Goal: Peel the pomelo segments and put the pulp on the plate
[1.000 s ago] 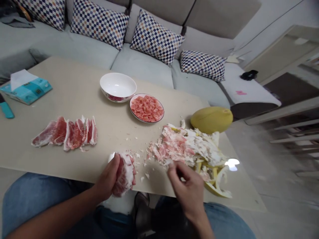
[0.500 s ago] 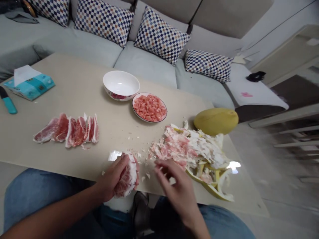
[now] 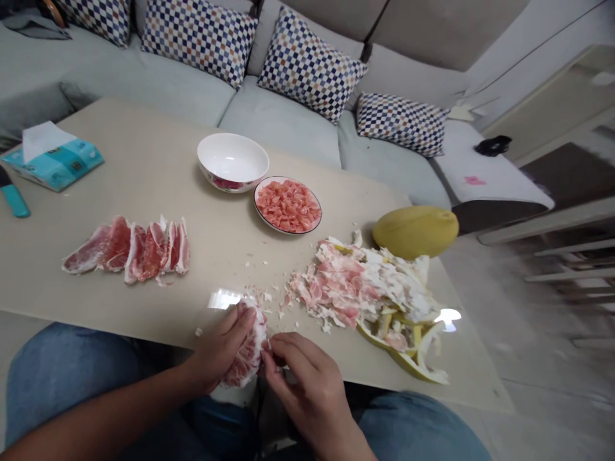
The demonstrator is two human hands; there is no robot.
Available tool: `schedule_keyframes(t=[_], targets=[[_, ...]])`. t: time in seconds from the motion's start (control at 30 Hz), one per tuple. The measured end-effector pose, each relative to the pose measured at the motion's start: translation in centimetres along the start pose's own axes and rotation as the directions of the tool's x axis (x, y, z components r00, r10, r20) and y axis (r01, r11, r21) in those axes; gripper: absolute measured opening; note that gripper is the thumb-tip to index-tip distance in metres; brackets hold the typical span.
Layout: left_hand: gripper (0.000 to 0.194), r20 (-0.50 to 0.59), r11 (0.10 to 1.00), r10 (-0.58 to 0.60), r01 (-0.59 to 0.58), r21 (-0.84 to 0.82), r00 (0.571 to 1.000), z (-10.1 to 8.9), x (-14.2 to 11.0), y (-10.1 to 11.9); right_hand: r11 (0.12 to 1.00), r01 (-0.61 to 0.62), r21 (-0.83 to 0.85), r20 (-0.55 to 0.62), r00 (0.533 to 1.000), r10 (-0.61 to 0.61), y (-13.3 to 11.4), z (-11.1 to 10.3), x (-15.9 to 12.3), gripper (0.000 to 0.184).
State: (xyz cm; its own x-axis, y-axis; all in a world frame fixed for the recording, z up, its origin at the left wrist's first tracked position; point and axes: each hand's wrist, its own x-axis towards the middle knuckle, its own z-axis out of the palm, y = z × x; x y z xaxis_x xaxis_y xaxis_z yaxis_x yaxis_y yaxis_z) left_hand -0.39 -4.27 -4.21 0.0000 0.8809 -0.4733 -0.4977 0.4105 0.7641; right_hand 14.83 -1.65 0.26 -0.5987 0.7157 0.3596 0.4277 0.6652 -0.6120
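Pink pomelo flesh shows between the fingers of the left hand (image 3: 218, 352), which is curled around a pomelo segment (image 3: 247, 349) at the near edge of the table (image 3: 144, 173), just above the person's lap. The palm cups the segment from the left so that its white membrane side faces the other hand. The right hand (image 3: 307, 390) meets it from the right, fingertips (image 3: 269, 351) pinched together on the membrane at the segment's edge; whether they have a strip of skin between them I cannot tell, since the fingers cover the spot.

Everything else seems sorted by stage. To the left lie about 6 unpeeled segments (image 3: 127, 248) in a fanned row, within easy reach of the holding hand. To the right sits a heap of peel and membrane scraps (image 3: 369, 291), close beside the picking hand, with small white crumbs scattered between heap and hands. Beyond the hands, a plate of peeled flesh (image 3: 288, 205) stands touching or nearly touching a white bowl (image 3: 233, 161). A whole pomelo (image 3: 416, 230) rests past the scrap heap near the table's right edge. At the far left are a tissue box (image 3: 52, 160) and a teal handle (image 3: 13, 198), well apart from the work.
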Motion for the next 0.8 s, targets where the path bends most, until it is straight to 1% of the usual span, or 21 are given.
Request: schedule_keyframes(t=[0.07,0.13,0.2,0.27,0.33,0.37,0.43,0.5,0.63,0.73,0.8], targets=[[0.033,0.000,1.000,0.016,-0.016,0.018,1.000,0.1,-0.1,0.1,1.000,-0.005,-0.006,-0.020,1.000,0.004,-0.2,0.4,0.0,0.017],[0.034,0.039,1.000,-0.003,0.004,-0.014,0.999,0.2,-0.1,0.1,0.999,-0.035,0.029,-0.043,0.998,0.036,-0.2,0.6,0.1,0.016],[0.037,0.083,0.997,-0.055,0.060,-0.056,0.995,0.2,-0.1,0.2,0.994,-0.080,0.071,-0.066,0.994,0.084,0.0,0.5,0.3,0.015],[0.042,0.123,0.985,-0.136,0.147,-0.086,0.983,0.2,0.0,0.2,0.986,-0.125,0.110,-0.086,0.987,0.135,0.2,0.0,0.5,0.015],[0.045,0.160,0.972,-0.194,0.212,-0.102,0.968,0.1,0.2,0.1,0.975,-0.165,0.147,-0.069,0.982,0.176,0.5,-0.6,0.6,0.015],[0.045,0.176,0.970,-0.201,0.221,-0.103,0.964,0.0,0.2,0.1,0.971,-0.176,0.162,-0.046,0.981,0.186,0.5,-1.0,0.6,0.016],[0.045,0.187,0.972,-0.191,0.212,-0.098,0.964,-0.2,0.4,0.0,0.965,-0.183,0.186,0.019,0.983,0.182,0.6,-1.5,0.5,0.022],[0.045,0.182,0.974,-0.189,0.207,-0.086,0.965,-0.3,0.4,-0.1,0.963,-0.178,0.202,0.065,0.984,0.168,0.6,-1.7,0.5,0.021],[0.045,0.183,0.978,-0.178,0.195,-0.080,0.967,-0.3,0.5,-0.2,0.961,-0.181,0.211,0.061,0.983,0.171,0.5,-1.5,0.5,0.014],[0.044,0.133,0.982,-0.171,0.180,-0.055,0.976,-0.3,0.4,-0.2,0.967,-0.162,0.195,0.076,0.986,0.150,0.4,-1.1,0.4,0.010],[0.042,0.096,0.991,-0.129,0.131,-0.008,0.987,-0.4,0.2,-0.1,0.978,-0.125,0.168,0.072,0.991,0.115,0.4,-1.0,0.3,0.014]])
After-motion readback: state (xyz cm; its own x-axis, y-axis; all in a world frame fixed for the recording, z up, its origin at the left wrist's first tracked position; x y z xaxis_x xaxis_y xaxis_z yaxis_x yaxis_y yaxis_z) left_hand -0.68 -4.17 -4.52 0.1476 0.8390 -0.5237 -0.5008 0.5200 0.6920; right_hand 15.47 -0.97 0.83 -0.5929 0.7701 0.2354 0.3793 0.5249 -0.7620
